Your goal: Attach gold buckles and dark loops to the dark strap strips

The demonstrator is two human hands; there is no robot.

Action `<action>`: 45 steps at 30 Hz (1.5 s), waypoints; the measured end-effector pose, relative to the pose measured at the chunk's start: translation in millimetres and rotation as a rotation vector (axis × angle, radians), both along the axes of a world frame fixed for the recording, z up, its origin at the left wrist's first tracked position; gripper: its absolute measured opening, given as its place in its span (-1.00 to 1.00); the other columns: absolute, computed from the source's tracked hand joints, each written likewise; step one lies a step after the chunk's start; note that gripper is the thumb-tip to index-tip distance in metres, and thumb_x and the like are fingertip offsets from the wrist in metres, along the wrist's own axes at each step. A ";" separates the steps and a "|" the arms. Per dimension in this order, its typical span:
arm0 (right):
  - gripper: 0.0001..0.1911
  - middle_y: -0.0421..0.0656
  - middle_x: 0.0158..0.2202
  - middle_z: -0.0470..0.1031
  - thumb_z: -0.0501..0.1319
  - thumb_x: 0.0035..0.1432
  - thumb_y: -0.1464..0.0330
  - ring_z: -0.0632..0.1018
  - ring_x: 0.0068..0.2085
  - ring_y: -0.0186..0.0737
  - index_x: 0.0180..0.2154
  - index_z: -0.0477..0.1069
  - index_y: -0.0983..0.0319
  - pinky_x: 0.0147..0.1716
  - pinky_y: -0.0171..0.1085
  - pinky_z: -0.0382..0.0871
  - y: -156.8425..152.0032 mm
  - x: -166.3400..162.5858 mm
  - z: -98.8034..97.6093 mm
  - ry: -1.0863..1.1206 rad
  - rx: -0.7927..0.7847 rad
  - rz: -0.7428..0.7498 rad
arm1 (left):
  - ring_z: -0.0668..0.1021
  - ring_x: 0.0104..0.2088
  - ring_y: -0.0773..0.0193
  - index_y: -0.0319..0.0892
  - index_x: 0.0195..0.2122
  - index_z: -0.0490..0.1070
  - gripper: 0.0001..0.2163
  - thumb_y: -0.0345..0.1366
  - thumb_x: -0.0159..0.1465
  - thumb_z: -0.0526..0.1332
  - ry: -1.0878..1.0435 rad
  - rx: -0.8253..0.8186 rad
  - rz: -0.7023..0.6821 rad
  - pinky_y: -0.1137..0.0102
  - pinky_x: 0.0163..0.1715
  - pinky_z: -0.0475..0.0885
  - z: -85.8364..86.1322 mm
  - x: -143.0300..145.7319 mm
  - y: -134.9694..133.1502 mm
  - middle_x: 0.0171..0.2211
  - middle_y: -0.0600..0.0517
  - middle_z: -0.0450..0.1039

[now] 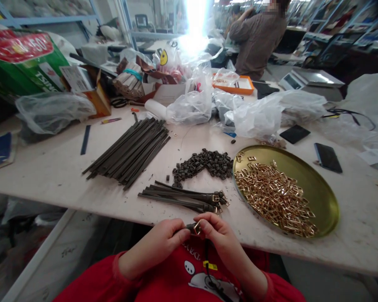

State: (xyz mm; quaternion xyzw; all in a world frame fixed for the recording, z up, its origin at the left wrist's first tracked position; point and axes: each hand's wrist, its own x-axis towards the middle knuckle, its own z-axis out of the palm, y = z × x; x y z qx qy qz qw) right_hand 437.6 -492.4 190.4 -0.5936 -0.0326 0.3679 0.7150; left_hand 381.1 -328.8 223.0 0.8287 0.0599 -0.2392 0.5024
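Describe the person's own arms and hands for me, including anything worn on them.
The left hand and right hand are ungloved, with no ring or watch visible. The loose left sleeve and right sleeve are red, with no visible markings, and end partway along the forearms.

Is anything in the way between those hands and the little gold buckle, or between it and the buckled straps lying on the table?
Nothing visible is: the right hand holds the gold buckle, the left hand its dark strap, and only fingers and a strip of table lie between the buckle and the buckled straps.
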 end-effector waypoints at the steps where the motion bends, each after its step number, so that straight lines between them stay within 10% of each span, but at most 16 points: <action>1: -0.67 -0.25 -0.55 0.37 0.24 -0.02 0.09 0.34 -0.51 -0.36 -0.36 0.45 0.22 -0.51 -0.36 0.24 -0.2 1.2 -0.8 -0.005 -0.014 0.000 | 0.30 -0.49 0.37 -0.20 -0.50 0.24 -0.74 -0.18 0.26 -0.02 0.020 -0.030 -0.013 0.51 -0.51 0.15 0.4 0.2 0.3 -0.54 0.13 0.27; 7: -0.56 -0.23 -0.49 0.37 0.14 0.04 0.01 0.39 -0.44 -0.30 -0.21 0.37 0.22 -0.42 -0.31 0.28 -1.3 4.1 -7.2 -0.008 0.024 0.050 | 0.33 -0.45 0.36 -0.22 -0.42 0.30 -0.74 -0.22 0.28 -0.07 0.025 -0.072 -0.027 0.51 -0.45 0.20 -0.9 6.0 0.0 -0.49 0.11 0.30; 14: -0.87 -0.19 -0.43 0.34 0.07 0.15 0.32 0.39 -0.37 -0.26 -0.36 0.35 0.20 -0.39 -0.29 0.25 -2.8 8.6 -12.0 -0.804 -0.270 0.193 | 0.36 -0.48 0.35 -0.24 -0.41 0.40 -0.75 -0.31 0.24 -0.05 0.013 0.036 -0.079 0.52 -0.52 0.19 -2.9 18.2 -6.5 -0.50 0.10 0.38; 26: -0.60 0.01 -0.06 0.39 0.09 0.15 0.18 0.37 -0.04 0.07 -0.03 0.29 0.23 -0.06 0.02 0.22 -17.4 67.0 -71.5 -1.497 -0.744 0.053 | 0.43 -0.29 0.24 -0.14 -0.28 0.43 -0.87 -0.30 0.24 0.11 -0.694 0.723 -0.087 0.36 -0.26 0.33 -47.6 60.4 22.7 -0.32 0.00 0.41; 35: -0.65 -0.03 -0.16 0.48 0.07 0.15 0.18 0.45 -0.12 0.01 -0.09 0.33 0.23 -0.10 0.00 0.24 -20.6 70.3 -79.7 -1.686 -0.649 -0.076 | 0.46 -0.26 0.19 -0.34 -0.27 0.38 -0.85 -0.41 0.27 0.06 -0.397 1.069 0.338 0.30 -0.29 0.38 -39.2 132.0 132.4 -0.28 -0.13 0.39; 45: -0.77 -0.04 -0.19 0.43 0.05 0.19 0.29 0.42 -0.11 -0.06 -0.15 0.35 0.22 -0.11 -0.04 0.29 -25.5 90.9 -36.9 -1.425 -0.698 -0.185 | 0.48 -0.18 0.18 -0.36 -0.07 0.26 -0.74 -0.51 0.22 -0.03 -0.405 0.843 0.380 0.36 -0.21 0.34 -17.8 113.3 127.4 -0.19 -0.19 0.40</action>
